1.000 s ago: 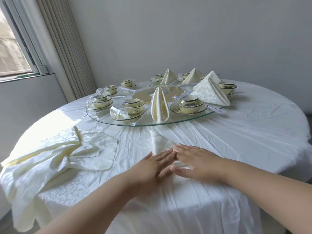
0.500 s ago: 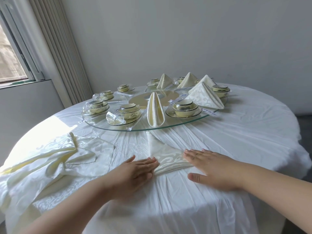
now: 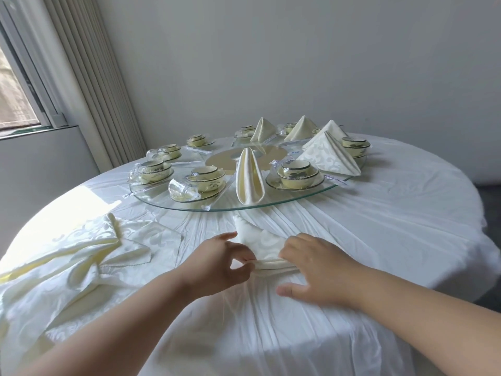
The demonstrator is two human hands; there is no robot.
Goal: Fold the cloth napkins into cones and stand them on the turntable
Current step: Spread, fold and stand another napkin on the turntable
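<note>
While both hands work at the near edge of the tabletop [image 3: 379,240], we record the following. The left hand [image 3: 217,263] has its fingers curled, pinching the left end of the rolled near hem of the cloth napkin [image 3: 264,241]. The right hand [image 3: 315,270] grasps the right end of the same rolled hem with its fingers bent over it, thumb lying out flat on the white tablecloth [image 3: 271,335]. The napkin lies flat between and just beyond the two hands, its pointed far corner reaching toward the rim of the glass turntable [image 3: 298,202].

Directly beyond the hands, near the turntable's front edge, one folded napkin [image 3: 249,180] stands upright. Beyond the right hand, further back on the glass, we count four more cone napkins [image 3: 329,156] standing in a loose row. Bowl sets [image 3: 295,173] on saucers, wrapped in clear film, sit around the turntable, some beyond the left hand and one just right of the upright napkin. We note a round tan disc [image 3: 217,161] at the turntable's centre.

Left of the left hand, well apart from it, a heap of unfolded napkins [image 3: 81,256] lies spread and rumpled on the tabletop, partly in sunlight. Further left stand a window [image 3: 16,90] and a pleated curtain [image 3: 92,77].
</note>
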